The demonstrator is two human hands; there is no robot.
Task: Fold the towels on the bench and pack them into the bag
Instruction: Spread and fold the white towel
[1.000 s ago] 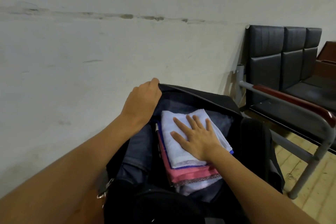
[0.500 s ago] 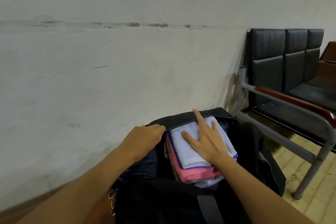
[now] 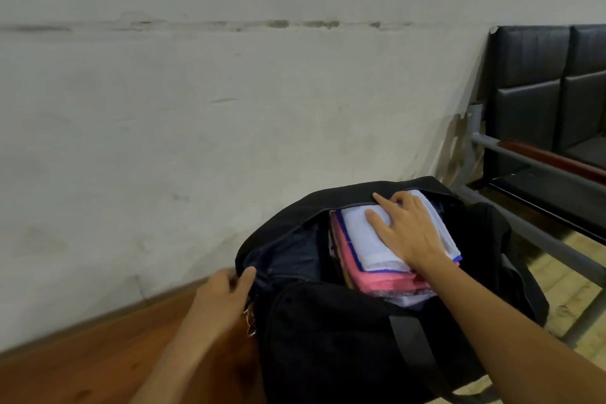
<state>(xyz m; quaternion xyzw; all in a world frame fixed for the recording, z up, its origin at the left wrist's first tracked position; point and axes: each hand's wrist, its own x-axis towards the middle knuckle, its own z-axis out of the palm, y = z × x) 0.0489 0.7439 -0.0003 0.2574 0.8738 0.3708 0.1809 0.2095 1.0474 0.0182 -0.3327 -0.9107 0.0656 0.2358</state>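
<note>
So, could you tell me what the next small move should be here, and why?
Probably press the towels a little deeper with the right hand. The stack already sits inside the open bag, but its top reaches up to the rim. The left hand grips the bag's edge, which should keep the mouth open for that push.

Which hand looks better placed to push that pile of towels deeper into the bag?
Probably the right hand: it already lies flat on the white towel topping the stack inside the black bag. The left hand is busy gripping the bag's left end, apart from the towels.
</note>
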